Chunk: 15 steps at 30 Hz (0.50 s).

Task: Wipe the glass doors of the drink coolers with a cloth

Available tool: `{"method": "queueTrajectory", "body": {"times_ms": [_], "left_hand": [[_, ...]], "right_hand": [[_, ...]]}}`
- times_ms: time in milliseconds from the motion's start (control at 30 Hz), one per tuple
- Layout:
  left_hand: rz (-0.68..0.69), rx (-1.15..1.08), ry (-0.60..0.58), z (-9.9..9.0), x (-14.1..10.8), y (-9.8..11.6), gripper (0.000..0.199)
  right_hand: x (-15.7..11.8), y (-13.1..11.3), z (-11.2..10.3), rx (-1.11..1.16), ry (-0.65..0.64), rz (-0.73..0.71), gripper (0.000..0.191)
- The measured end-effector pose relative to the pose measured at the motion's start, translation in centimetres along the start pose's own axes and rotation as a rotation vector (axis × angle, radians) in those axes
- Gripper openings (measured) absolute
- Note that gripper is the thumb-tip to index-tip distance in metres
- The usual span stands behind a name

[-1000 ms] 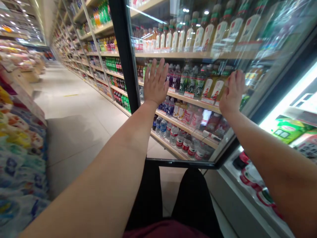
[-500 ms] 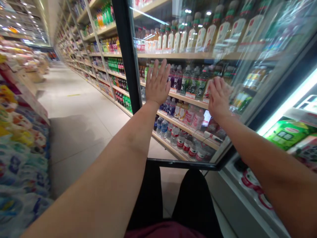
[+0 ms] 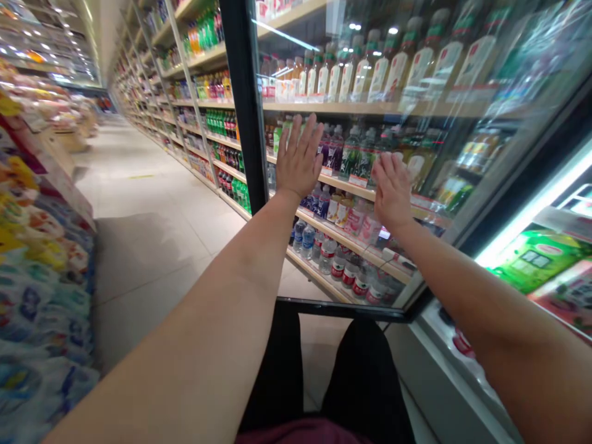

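A glass cooler door [image 3: 342,213] with a dark frame stands swung open in front of me. My left hand [image 3: 300,157] lies flat against its pane near the left frame edge, fingers stretched and slightly apart. On the same pane, further right, is my right hand [image 3: 393,191], its fingers bent and held together against the glass. What those fingers hold, if anything, is hidden. Rows of bottled drinks [image 3: 363,151] on shelves show in the glass around both hands.
Right of the door is the lit cooler interior with a green pack [image 3: 536,256]. Long drink shelves [image 3: 217,123] line the aisle ahead. A pale tiled floor [image 3: 139,246] runs down the aisle, and stacked bagged goods [image 3: 41,296] stand at left.
My right hand has slid left across the glass, closer to my left hand. My left hand stays flat on the pane. The view has shifted slightly.
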<state>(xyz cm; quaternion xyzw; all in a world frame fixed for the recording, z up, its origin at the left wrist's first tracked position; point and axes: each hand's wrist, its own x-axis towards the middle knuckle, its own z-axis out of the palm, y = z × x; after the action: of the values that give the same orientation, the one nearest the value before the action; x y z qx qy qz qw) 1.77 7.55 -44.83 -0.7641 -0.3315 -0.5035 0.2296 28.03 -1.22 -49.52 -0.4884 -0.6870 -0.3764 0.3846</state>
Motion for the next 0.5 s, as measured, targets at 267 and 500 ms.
{"method": "queueTrajectory", "body": {"times_ms": [267, 500], "left_hand": [[-0.041, -0.016, -0.033, -1.1, 0.0, 0.8, 0.067], [-0.073, -0.127, -0.048, -1.1, 0.0, 0.8, 0.065]], "right_hand": [[1.1, -1.8, 0.1, 0.015, -0.016, 0.041, 0.063], [1.3, -2.2, 0.0, 0.046, -0.08, -0.017, 0.063]]}}
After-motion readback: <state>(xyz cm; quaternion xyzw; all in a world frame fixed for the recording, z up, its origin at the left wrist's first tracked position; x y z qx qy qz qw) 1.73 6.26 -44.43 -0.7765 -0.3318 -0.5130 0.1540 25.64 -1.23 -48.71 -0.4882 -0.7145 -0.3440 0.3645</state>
